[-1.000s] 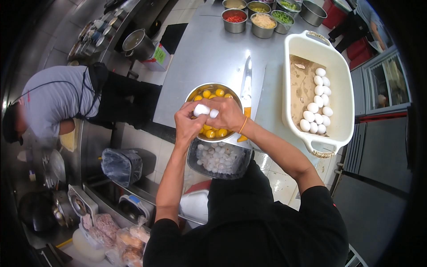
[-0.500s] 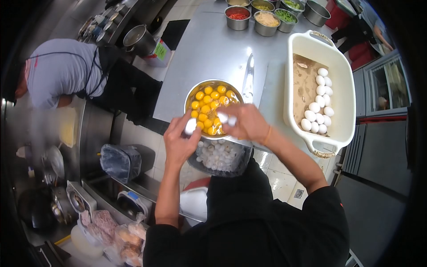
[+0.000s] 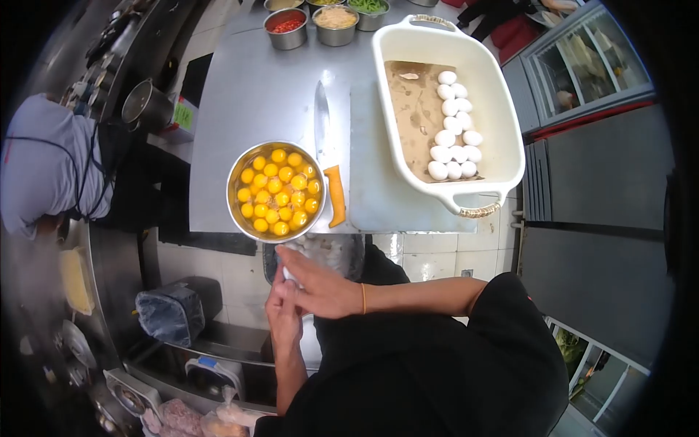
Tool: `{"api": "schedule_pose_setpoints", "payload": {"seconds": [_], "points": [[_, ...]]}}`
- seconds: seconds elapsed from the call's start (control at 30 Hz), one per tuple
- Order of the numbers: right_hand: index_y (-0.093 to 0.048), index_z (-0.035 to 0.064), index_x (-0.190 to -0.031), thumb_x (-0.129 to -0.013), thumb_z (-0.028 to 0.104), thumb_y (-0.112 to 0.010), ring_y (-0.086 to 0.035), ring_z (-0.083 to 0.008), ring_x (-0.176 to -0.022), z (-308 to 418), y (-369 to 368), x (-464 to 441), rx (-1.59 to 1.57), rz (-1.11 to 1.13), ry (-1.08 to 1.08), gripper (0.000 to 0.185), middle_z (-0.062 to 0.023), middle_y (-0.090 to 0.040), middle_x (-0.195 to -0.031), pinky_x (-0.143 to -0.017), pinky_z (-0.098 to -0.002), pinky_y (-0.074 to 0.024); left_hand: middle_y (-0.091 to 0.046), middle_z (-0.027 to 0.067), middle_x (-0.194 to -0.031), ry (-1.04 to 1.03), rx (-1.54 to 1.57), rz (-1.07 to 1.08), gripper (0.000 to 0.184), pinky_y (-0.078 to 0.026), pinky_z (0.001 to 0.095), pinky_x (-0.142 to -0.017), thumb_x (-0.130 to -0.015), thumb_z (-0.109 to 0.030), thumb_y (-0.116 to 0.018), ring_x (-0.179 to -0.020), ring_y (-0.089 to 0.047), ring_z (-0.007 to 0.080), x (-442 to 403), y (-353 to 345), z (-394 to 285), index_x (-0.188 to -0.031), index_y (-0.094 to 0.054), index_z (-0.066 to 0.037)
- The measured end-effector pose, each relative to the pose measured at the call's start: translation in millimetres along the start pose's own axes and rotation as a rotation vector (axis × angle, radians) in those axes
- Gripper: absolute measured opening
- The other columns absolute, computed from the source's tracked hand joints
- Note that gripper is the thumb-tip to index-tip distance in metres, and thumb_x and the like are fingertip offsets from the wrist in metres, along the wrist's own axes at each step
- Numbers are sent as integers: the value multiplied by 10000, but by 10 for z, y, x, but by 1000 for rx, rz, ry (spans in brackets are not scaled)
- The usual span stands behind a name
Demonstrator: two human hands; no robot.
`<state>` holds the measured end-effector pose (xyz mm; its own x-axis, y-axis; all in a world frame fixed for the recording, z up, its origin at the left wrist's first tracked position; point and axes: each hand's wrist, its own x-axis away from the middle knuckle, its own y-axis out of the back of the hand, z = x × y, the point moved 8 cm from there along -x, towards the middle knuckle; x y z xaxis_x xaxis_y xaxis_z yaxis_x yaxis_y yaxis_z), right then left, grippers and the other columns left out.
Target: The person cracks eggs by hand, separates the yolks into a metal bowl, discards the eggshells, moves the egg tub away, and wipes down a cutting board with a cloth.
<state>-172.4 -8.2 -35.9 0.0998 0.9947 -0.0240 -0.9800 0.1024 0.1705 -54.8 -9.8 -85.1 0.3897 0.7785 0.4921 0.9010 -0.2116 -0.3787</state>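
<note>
Both hands are together just below the table edge, over the near side of a dark bin (image 3: 353,255) of eggshells. My right hand (image 3: 317,284) lies across my left hand (image 3: 284,313), and a bit of white eggshell (image 3: 288,274) shows between their closed fingers. Which hand grips it is hard to tell. Beyond them a metal bowl (image 3: 231,191) holds several yolks (image 3: 274,186) in clear egg white. To its right lies a knife (image 3: 336,197) with an orange handle. Several white eggs (image 3: 453,125) rest in a cream tub (image 3: 502,124) farther right.
Metal containers with red pieces (image 3: 285,26) and pale shreds (image 3: 336,17) stand at the table's far edge. A person in a grey shirt (image 3: 51,160) bends at the left counter. A lined bin (image 3: 171,317) stands lower left, a fridge (image 3: 582,65) upper right.
Both hands have moved from over the bowl down toward me and come together above the shell bin. The view has shifted right, and the whole bowl is now uncovered.
</note>
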Motion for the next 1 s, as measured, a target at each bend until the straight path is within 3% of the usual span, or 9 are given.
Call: {"api": "schedule_pose_setpoints", "payload": {"seconds": [0.03,0.13,0.23,0.3,0.43,0.53,0.73,0.83,1.0], "points": [[-337,-33,-1480,-982,396,-563,-599,-361,-1174,111,-4,17,198,-12,95,695,-253,-449,-1448,-1046,-392,-434,-577,159,-1290,-47,65,-29,528,-549,340,-899,-1027,-178,-531,-1137,-602,208,-46,-128,-40,-1481,-356,25],[-394,-17,-1452,-964,386,-577,-585,-354,-1209,440,439,-26,-98,287,-128,659,-310,-504,-1371,-1052,-415,-430,-532,163,-1333,51,338,-55,513,-553,347,-915,-1024,-177,-536,-1137,-598,214,-139,-62,28,-1457,-372,45],[-685,59,-1118,-820,39,-673,-696,-295,-857,297,1765,-102,362,-375,223,299,-133,-719,-999,-784,-351,-552,-567,146,-1255,-165,102,-200,470,-552,338,-888,-1015,-128,-543,-1061,-616,206,-382,361,27,-1446,-407,2],[-702,42,-963,-806,15,-631,-697,-298,-797,176,2606,-283,481,-556,-59,175,-124,-716,-861,-704,-350,-542,-575,137,-1225,-320,-107,-352,462,-541,312,-869,-1006,-105,-554,-1041,-613,188,-589,674,-34,-1440,-423,-12],[-752,141,-982,-658,97,-684,-650,-329,-905,-769,3146,-268,1183,177,-235,333,-121,-685,-869,-770,-415,-521,-572,148,-1252,-568,-456,-567,419,-518,289,-850,-989,-105,-584,-1042,-609,194,-994,1064,-103,-1373,-487,32],[-762,167,-971,-634,98,-693,-650,-321,-910,-1061,2929,-194,1270,532,-276,351,-130,-685,-867,-759,-415,-518,-557,225,-1262,-728,-832,-652,407,-497,394,-916,-952,-78,-603,-1107,-592,363,-1021,886,-370,-1335,-524,33],[-756,160,-970,-579,118,-756,-661,-337,-847,-1280,2929,-251,1297,754,-224,394,-129,-689,-846,-748,-402,-526,-538,248,-1278,-995,-1168,-657,390,-464,422,-951,-948,-72,-597,-1183,-531,405,-1033,701,-424,-1322,-541,21],[-738,120,-985,-564,134,-797,-675,-312,-815,-1247,3017,-338,1145,667,-366,425,-129,-698,-840,-772,-380,-534,-560,258,-1230,-832,-1219,-580,416,-475,438,-922,-937,-66,-610,-1111,-564,403,-1187,780,-327,-1335,-531,28],[-682,43,-1059,-639,141,-796,-682,-198,-823,-1397,3316,-271,561,388,-553,446,-92,-699,-913,-674,-315,-566,-642,166,-1101,-579,-395,-436,389,-534,356,-749,-976,-117,-596,-871,-643,255,-1213,1053,-412,-1340,-536,7]]}}
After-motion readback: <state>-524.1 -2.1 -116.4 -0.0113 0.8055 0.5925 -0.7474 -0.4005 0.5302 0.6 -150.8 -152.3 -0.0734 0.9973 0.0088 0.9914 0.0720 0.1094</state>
